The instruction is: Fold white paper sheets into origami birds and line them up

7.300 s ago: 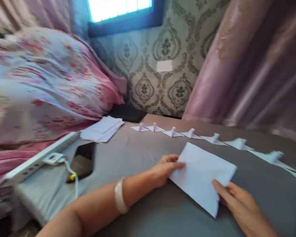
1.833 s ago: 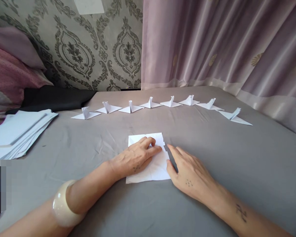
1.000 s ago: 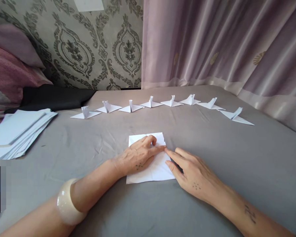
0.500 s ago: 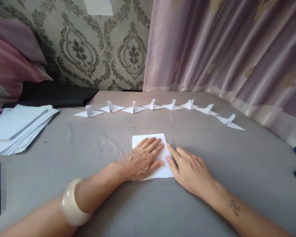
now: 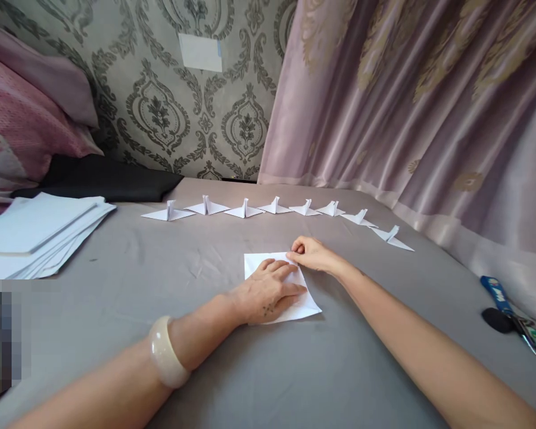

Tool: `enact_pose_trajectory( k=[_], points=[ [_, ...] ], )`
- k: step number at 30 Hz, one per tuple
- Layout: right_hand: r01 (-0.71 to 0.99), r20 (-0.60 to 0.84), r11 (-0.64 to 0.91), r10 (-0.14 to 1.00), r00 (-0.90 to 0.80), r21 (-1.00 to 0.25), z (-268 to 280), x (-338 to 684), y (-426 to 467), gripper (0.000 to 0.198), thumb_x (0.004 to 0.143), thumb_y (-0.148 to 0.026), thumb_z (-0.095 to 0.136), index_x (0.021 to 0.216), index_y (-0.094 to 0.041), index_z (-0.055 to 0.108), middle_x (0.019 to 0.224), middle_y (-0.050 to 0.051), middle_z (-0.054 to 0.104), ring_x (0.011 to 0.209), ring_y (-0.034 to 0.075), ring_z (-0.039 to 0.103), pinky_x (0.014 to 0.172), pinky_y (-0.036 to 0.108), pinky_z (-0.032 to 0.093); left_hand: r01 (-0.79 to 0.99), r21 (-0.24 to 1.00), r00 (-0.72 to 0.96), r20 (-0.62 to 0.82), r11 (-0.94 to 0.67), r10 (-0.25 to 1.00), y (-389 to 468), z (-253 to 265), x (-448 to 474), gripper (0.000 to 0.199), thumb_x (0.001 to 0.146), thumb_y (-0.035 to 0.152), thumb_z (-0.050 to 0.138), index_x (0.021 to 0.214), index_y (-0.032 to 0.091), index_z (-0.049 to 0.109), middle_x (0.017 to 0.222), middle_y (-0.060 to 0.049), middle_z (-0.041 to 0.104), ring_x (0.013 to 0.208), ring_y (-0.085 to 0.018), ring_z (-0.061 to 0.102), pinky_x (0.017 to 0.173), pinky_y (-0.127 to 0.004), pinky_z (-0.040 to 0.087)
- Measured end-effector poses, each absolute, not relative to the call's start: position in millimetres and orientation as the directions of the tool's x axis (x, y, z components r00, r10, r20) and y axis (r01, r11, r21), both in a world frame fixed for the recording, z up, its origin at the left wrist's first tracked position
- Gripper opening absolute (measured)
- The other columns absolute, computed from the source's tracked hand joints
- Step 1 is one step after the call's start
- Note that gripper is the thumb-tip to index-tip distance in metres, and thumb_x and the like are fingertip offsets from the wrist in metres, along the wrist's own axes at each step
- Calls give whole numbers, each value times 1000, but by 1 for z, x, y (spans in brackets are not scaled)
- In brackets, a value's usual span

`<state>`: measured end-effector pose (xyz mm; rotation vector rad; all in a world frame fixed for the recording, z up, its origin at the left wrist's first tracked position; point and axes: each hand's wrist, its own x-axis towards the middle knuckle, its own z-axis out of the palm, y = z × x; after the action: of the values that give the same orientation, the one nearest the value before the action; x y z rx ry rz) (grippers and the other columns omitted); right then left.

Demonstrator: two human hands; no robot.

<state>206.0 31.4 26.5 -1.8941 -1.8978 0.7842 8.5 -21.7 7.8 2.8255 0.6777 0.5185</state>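
My left hand (image 5: 268,292) lies flat, pinning the folded white paper sheet (image 5: 310,305) mid-bed on the grey bedsheet (image 5: 161,268); my right hand (image 5: 315,255) pinches its far corner. The soft bedding may let the paper slide and skew the crease.

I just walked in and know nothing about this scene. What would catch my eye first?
First, the two bare hands in the middle of the grey bedsheet: the left hand lies flat on a folded white paper sheet while the right hand pinches its far corner. Behind them, a curved row of small white folded-paper figures stands along the sheet. At the left edge lies a stack of white paper.
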Motion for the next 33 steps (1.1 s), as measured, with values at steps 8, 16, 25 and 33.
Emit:
enact_pose_trajectory(
  k=[8,16,25,33],
  points=[
    [626,-249,-77,949,-192,-776,68,194,18,27,70,-43,70,75,-18,59,68,-1,62,63,12,57,63,26,48,599,564,291,509,-569,810,-1,22,4,48,82,35,63,125,18,50,127,-14,57,119,-30,49,99,-51,33],
    [539,-300,-129,923,-243,-832,123,185,-9,27,68,-38,76,77,-18,61,78,3,64,71,12,59,65,26,48,146,987,380,3,-63,925,3,61,-13,29,74,44,67,78,15,66,64,0,62,57,-14,57,51,-23,40],
    [515,-294,-141,928,-229,-845,122,194,-13,30,62,-36,80,74,-17,60,74,1,62,67,11,55,62,25,43,40,999,460,-34,18,887,2,72,-17,29,70,41,73,77,13,67,67,-3,66,54,-12,57,49,-21,41],
    [487,-301,-148,920,-252,-861,116,196,-16,31,63,-35,79,71,-18,55,69,-3,57,64,10,51,59,25,38,42,998,502,-57,41,863,1,73,-16,29,68,40,75,75,13,67,61,0,63,50,-10,54,46,-20,38]
  ],
)
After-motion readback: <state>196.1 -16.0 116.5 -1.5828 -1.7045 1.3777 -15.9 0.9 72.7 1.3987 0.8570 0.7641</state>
